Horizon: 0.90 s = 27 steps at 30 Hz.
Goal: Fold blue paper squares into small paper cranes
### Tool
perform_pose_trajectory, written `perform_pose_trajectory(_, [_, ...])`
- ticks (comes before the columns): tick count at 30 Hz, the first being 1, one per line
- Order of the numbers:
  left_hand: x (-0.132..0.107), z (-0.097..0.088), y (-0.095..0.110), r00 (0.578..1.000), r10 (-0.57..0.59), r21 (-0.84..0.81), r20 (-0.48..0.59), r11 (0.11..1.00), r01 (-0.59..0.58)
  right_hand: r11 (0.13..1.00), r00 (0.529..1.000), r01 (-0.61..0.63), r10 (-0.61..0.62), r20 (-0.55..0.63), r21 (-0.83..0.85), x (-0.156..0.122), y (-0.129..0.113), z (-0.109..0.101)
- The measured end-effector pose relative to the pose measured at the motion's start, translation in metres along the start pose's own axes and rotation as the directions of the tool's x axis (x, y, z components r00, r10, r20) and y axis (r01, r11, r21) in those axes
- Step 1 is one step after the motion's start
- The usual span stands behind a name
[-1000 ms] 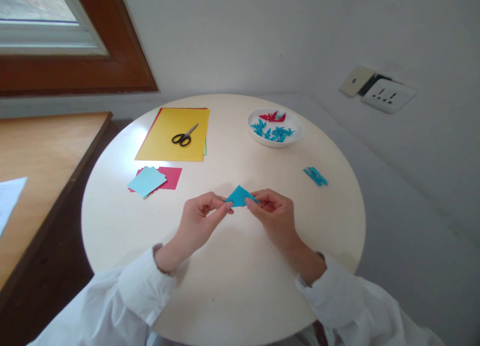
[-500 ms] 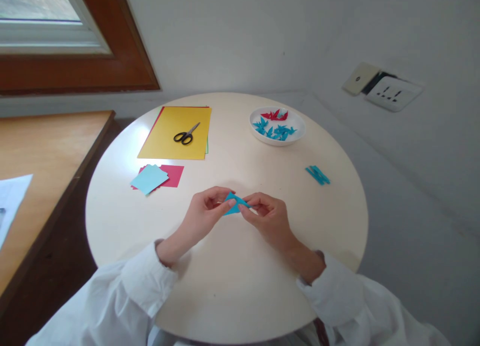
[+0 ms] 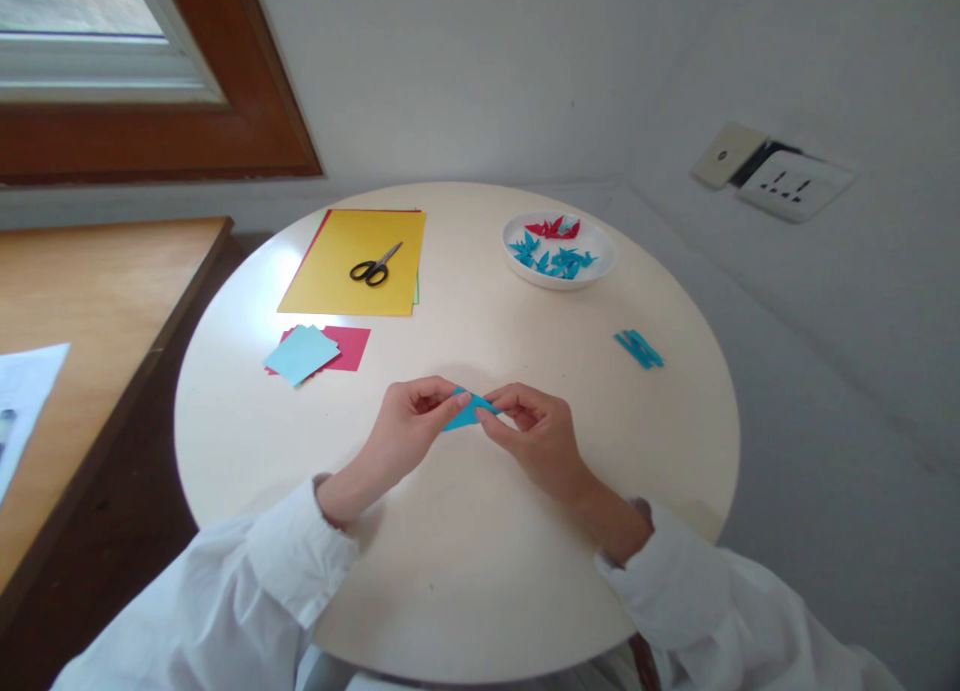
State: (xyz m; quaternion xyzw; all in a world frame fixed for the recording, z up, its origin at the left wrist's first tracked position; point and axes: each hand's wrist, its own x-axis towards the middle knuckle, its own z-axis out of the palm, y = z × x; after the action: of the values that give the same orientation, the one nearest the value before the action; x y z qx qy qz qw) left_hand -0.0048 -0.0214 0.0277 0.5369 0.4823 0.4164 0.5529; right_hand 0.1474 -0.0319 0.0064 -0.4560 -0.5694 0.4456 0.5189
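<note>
Between my two hands, just above the near middle of the round table [image 3: 450,591], is a small blue folded paper [image 3: 463,417]. My left hand [image 3: 416,421] pinches its left side, thumb on top and fingers behind. My right hand [image 3: 534,433] grips the right corner between thumb and forefinger. The fingers cover part of the paper, so its full folded shape is hidden. Left of my hands lie light blue paper squares [image 3: 301,354], fanned over pink paper squares [image 3: 355,349]. Several narrow blue folded paper pieces [image 3: 640,349] rest to the right.
Black-handled scissors [image 3: 376,266] lie on yellow paper sheets [image 3: 322,281] at the back left. A white dish [image 3: 559,283] at the back right holds red paper cranes [image 3: 553,229] and blue paper cranes [image 3: 568,262]. A wooden desk [image 3: 112,281] stands at the left.
My left fingers have shifted slightly over the blue paper, covering a bit more of its upper left part. Both hands keep their hold; the whole view has shifted a little.
</note>
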Motion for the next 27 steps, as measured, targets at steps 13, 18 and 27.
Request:
perform_pose_trajectory(13, [-0.0009,0.0013,0.0029,0.998,-0.029,-0.005,-0.048,1.0,0.029,0.996,0.999,-0.017,0.02,-0.036,0.086,0.002,0.0019,0.002])
perform_pose_trajectory(18, [-0.0025,0.0019,0.0045,0.996,-0.038,0.014,-0.083,0.999,0.039,0.975,0.996,-0.052,0.067,-0.063,0.215,0.0037,0.0057,0.0028])
perform_pose_trajectory(27, [-0.0009,0.0014,0.0006,0.993,-0.028,0.01,-0.111,1.0,0.029,0.943,0.983,-0.145,0.173,-0.069,0.298,0.007,0.0039,0.0025])
